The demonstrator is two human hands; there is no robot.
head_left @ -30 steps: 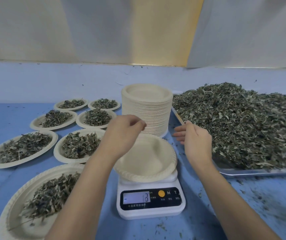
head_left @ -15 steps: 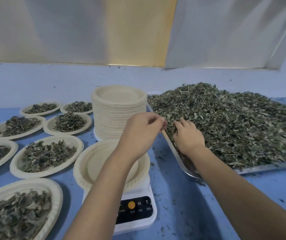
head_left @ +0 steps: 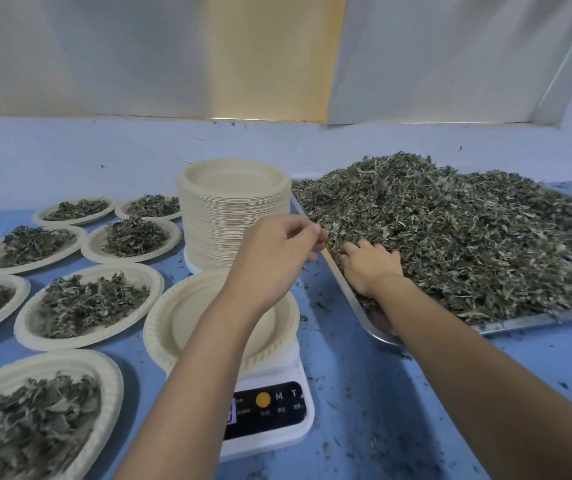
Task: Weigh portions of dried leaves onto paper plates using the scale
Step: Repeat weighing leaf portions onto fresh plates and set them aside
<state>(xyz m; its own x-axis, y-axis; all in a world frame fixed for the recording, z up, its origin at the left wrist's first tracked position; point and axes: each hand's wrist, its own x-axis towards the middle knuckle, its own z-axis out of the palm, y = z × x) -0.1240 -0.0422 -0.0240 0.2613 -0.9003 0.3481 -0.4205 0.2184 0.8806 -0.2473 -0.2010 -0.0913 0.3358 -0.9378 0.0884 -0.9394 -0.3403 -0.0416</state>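
I read this as the scooping step. The empty paper plate (head_left: 173,317) sits on the scale (head_left: 270,407), at 6 o'clock in my view, with nothing in it yet. The dried leaves (head_left: 468,244) are heaped in the metal tray (head_left: 519,322) at 2 o'clock.

The right hand (head_left: 371,268) lies palm down on the near edge of that heap, fingers spread and their tips sunk among the leaves. I see no handful closed in it yet. The left hand (head_left: 274,258) hovers above the plate's far rim, next to the tray's edge. Its fingers are curled and its thumb is against the forefinger, but I cannot tell whether it pinches anything.

The stack of spare plates (head_left: 232,216) stands at 12 o'clock. The filled plates (head_left: 87,303) run from 7 to 11 o'clock.

Next, I judge, the right hand must gather a loose handful and carry it to 6 o'clock without shedding leaves. The portion should then be trimmed against the display (my left forearm covers the digits).
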